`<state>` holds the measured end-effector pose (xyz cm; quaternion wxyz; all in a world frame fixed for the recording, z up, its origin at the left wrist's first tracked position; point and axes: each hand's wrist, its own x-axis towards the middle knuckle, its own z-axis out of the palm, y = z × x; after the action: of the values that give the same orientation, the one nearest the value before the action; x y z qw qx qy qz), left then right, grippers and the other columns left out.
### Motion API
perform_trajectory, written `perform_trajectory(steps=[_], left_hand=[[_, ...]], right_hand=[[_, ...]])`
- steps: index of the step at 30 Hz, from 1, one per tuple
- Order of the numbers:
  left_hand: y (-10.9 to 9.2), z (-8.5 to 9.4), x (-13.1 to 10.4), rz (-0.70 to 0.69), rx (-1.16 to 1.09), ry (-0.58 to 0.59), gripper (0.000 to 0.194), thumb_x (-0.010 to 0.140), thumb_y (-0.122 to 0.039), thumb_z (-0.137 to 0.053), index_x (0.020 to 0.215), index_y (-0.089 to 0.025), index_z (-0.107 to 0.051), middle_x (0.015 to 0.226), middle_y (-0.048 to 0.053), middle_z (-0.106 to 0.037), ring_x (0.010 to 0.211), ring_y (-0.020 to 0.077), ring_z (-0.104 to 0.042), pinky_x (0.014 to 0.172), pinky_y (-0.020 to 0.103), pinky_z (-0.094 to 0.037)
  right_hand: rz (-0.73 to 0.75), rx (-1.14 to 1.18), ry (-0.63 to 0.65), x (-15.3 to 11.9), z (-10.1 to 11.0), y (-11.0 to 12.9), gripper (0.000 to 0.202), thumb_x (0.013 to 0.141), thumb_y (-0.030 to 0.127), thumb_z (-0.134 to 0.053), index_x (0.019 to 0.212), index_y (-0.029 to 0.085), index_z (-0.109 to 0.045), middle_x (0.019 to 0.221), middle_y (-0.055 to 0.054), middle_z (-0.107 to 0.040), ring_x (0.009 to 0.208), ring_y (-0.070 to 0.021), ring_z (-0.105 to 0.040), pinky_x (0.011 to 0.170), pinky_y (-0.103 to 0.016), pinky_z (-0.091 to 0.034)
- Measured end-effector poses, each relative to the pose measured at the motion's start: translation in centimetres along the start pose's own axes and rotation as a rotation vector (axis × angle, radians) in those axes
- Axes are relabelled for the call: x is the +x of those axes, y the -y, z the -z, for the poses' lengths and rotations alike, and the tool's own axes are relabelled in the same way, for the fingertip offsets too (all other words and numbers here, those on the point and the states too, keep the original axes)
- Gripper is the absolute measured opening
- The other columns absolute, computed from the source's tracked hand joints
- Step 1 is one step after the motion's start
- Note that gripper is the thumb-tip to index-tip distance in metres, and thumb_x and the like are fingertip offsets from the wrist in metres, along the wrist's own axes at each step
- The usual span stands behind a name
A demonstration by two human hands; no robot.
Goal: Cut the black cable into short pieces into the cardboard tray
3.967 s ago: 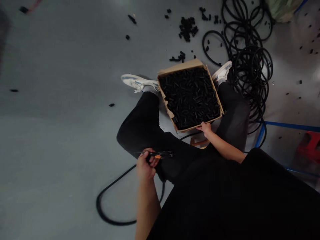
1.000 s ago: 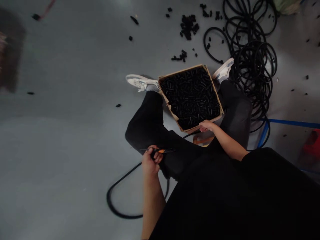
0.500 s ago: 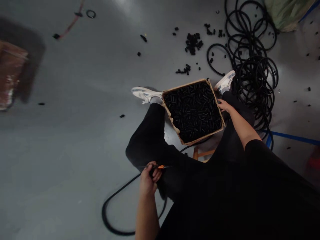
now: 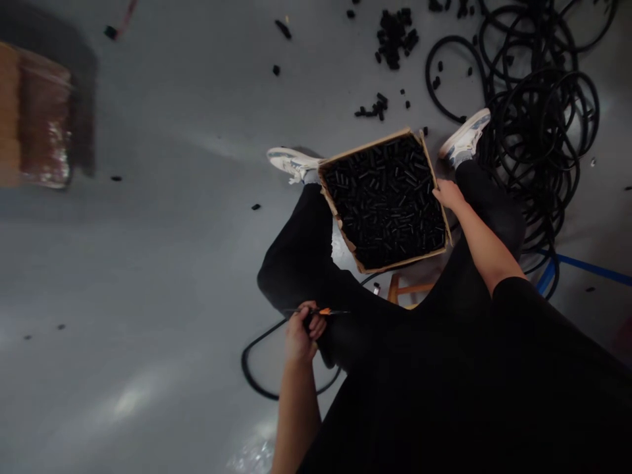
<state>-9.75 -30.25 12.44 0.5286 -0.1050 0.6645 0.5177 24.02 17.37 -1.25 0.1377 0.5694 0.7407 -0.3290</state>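
The left hand (image 4: 305, 331) clamps a slim orange-marked tool (image 4: 326, 311); the right hand (image 4: 449, 195) grips the box (image 4: 402, 263) by its right rim. Level handling best keeps the black pieces (image 4: 390, 201) inside.

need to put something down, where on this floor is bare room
The widest bare patch of floor lies between the wrapped package and the hose loop by the left hand. Crowded: beyond the box, with loose black pieces, and beside the right shoe, with coiled hose.
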Motion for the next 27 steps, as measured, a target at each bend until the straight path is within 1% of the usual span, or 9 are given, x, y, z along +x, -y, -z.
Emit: perform_trajectory(steps=[2,5,8,10,14,17,19,23,27], left_hand=[[0.4,0.5,0.2,0.001,-0.013,0.002,0.037,0.077,-0.044,-0.091,0.089,-0.021,-0.066,0.05,-0.012,-0.037,0.034,0.0052,-0.026,0.036,0.016,-0.02],[1.1,1.2,0.7,-0.013,-0.034,0.008,0.032,0.082,-0.041,-0.087,0.094,-0.021,-0.066,0.052,-0.013,-0.037,0.034,0.0049,-0.024,0.037,0.015,-0.016],[1.3,1.4,0.9,-0.021,-0.04,0.003,0.029,0.085,-0.041,-0.084,0.096,-0.021,-0.065,0.051,-0.014,-0.035,0.033,0.0051,-0.023,0.037,0.016,-0.014],[1.1,1.1,0.8,-0.016,-0.037,-0.002,0.03,0.083,-0.041,-0.085,0.093,-0.021,-0.065,0.05,-0.013,-0.036,0.033,0.0053,-0.023,0.037,0.016,-0.015],[0.4,0.1,0.3,-0.005,-0.028,-0.035,0.029,0.08,-0.038,-0.085,0.09,-0.02,-0.065,0.049,-0.013,-0.038,0.032,0.0053,-0.024,0.036,0.016,-0.017],[-0.2,-0.5,-0.1,0.013,-0.017,-0.054,0.025,0.079,-0.035,-0.083,0.089,-0.02,-0.066,0.048,-0.012,-0.038,0.032,0.0055,-0.024,0.036,0.016,-0.017],[-0.4,-0.8,-0.2,0.016,-0.009,-0.063,0.023,0.078,-0.034,-0.082,0.088,-0.019,-0.066,0.048,-0.012,-0.038,0.032,0.0056,-0.025,0.036,0.016,-0.018],[-0.6,-1.2,-0.5,0.01,0.005,-0.089,0.019,0.081,-0.031,-0.078,0.089,-0.02,-0.065,0.048,-0.012,-0.036,0.032,0.0055,-0.024,0.038,0.016,-0.017],[-0.7,-1.3,-0.6,0.007,0.012,-0.09,0.021,0.085,-0.035,-0.079,0.089,-0.019,-0.065,0.05,-0.012,-0.036,0.033,0.0053,-0.024,0.039,0.016,-0.016]], right_hand=[[0.006,-0.013,-0.006,-0.6,-0.3,0.5,0.039,0.109,0.019,-0.06,0.142,0.007,-0.076,0.138,-0.029,-0.079,0.135,-0.0436,-0.075,0.125,-0.056,-0.055],[-0.033,-0.029,0.059,-1.1,-0.4,0.7,0.041,0.108,0.016,-0.058,0.144,0.003,-0.075,0.142,-0.031,-0.077,0.137,-0.0436,-0.075,0.123,-0.053,-0.057],[-0.033,-0.033,0.074,-1.5,-0.3,1.0,0.04,0.109,0.015,-0.058,0.141,0.001,-0.076,0.144,-0.032,-0.077,0.139,-0.0446,-0.075,0.123,-0.052,-0.057],[-0.011,-0.054,0.062,-1.8,-0.2,1.4,0.04,0.111,0.017,-0.057,0.142,0.002,-0.076,0.144,-0.031,-0.077,0.14,-0.044,-0.074,0.123,-0.051,-0.057],[-0.018,-0.147,0.103,-2.7,0.1,2.8,0.043,0.11,0.017,-0.055,0.144,0.003,-0.076,0.146,-0.03,-0.078,0.139,-0.0414,-0.076,0.121,-0.048,-0.058],[0.009,-0.166,0.089,-3.4,0.3,4.0,0.044,0.111,0.019,-0.052,0.145,0.005,-0.076,0.145,-0.029,-0.079,0.137,-0.0408,-0.076,0.119,-0.046,-0.058],[0.012,-0.171,0.09,-3.8,0.4,4.8,0.043,0.11,0.018,-0.051,0.144,0.004,-0.075,0.145,-0.03,-0.079,0.137,-0.0409,-0.077,0.118,-0.046,-0.058],[0.02,-0.175,0.094,-4.6,0.5,6.0,0.044,0.11,0.017,-0.05,0.143,0.001,-0.075,0.141,-0.03,-0.079,0.135,-0.0414,-0.078,0.117,-0.047,-0.059],[0.029,-0.175,0.095,-5.2,0.4,6.4,0.044,0.109,0.016,-0.05,0.142,0.0,-0.075,0.14,-0.031,-0.08,0.131,-0.0417,-0.079,0.116,-0.05,-0.06]])
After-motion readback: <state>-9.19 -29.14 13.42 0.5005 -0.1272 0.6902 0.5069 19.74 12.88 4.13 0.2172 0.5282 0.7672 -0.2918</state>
